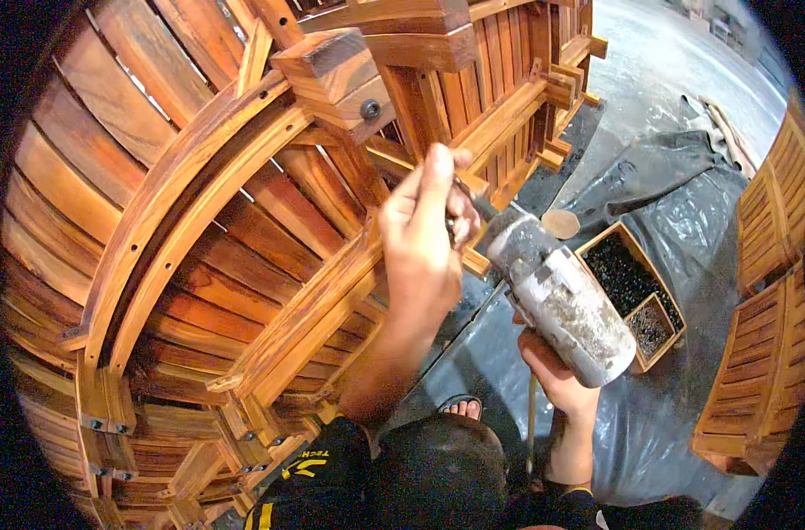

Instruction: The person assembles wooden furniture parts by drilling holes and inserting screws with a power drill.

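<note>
My right hand (557,375) is wrapped round the handle of an impact wrench (570,305) with a scuffed grey-white body. The wrench tilts up to the left, its dark nose close to the fingers of my left hand (425,225). That hand is closed, thumb up, around something small and dark near the nose; the fingers mostly hide it. Behind my left hand stands slatted brown wooden furniture (332,300) with curved rails. A dark bolt head shows in the end of a wooden block (332,79) above the hand.
A wooden box (628,283) of small black hardware, with a smaller compartment, sits on black plastic sheeting (676,199) at right. Slatted wooden panels (756,336) stand at the far right. A thin tan hose (532,424) runs down below my right hand. My sandalled foot (462,407) is below.
</note>
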A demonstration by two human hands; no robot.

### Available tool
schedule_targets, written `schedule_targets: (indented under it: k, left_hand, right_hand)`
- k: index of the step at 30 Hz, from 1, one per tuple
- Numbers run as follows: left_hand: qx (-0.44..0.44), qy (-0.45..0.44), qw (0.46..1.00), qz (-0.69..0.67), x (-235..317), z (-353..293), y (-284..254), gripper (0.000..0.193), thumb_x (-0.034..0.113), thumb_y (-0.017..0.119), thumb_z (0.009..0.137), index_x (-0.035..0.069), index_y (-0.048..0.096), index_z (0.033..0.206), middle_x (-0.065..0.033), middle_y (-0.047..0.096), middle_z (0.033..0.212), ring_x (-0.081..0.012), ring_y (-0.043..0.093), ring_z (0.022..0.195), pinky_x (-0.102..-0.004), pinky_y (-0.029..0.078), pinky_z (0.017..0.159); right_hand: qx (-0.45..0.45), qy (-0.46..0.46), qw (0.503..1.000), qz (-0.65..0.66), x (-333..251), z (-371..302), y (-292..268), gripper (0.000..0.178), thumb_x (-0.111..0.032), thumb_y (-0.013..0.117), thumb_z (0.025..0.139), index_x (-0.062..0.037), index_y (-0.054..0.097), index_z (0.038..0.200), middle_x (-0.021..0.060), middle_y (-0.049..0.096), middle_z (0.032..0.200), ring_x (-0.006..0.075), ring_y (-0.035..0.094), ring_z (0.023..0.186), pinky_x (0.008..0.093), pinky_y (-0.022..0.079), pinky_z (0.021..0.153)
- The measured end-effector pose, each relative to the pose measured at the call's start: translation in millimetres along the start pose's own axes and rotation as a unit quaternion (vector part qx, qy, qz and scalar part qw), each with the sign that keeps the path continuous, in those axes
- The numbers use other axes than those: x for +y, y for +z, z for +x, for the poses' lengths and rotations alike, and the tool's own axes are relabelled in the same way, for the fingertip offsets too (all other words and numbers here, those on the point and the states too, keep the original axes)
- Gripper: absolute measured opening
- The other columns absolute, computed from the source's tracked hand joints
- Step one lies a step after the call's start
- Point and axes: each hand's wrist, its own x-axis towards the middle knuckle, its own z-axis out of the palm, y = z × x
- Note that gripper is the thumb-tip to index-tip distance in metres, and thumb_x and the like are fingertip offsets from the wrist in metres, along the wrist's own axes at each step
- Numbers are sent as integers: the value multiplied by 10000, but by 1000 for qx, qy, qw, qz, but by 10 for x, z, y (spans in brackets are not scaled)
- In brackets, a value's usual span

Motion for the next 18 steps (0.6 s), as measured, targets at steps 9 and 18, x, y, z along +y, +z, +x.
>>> schedule_targets:
  k: [9, 18]
  left_hand:
    - [-44, 116, 992, -20, 385, 268, 63, 337, 285, 490, 987, -15, 573, 1118, 48, 394, 604, -27, 338, 496, -178, 287, 450]
    - [-53, 123, 991, -26, 514, 311, 23, 275, 184, 433, 993, 8, 541, 1176, 40, 376, 588, -32, 330, 481, -178, 265, 421]
  right_hand:
    - [-47, -134, 989, 32, -562, 607, 119, 236, 3, 655, 760, -16, 641, 995, 28, 629, 856, 117, 571, 754, 268, 462, 668]
    - [-90, -85, 965, 232, -596, 918, 219, 226, -24, 677, 750, -22, 670, 976, 52, 683, 911, 147, 641, 850, 292, 502, 776]
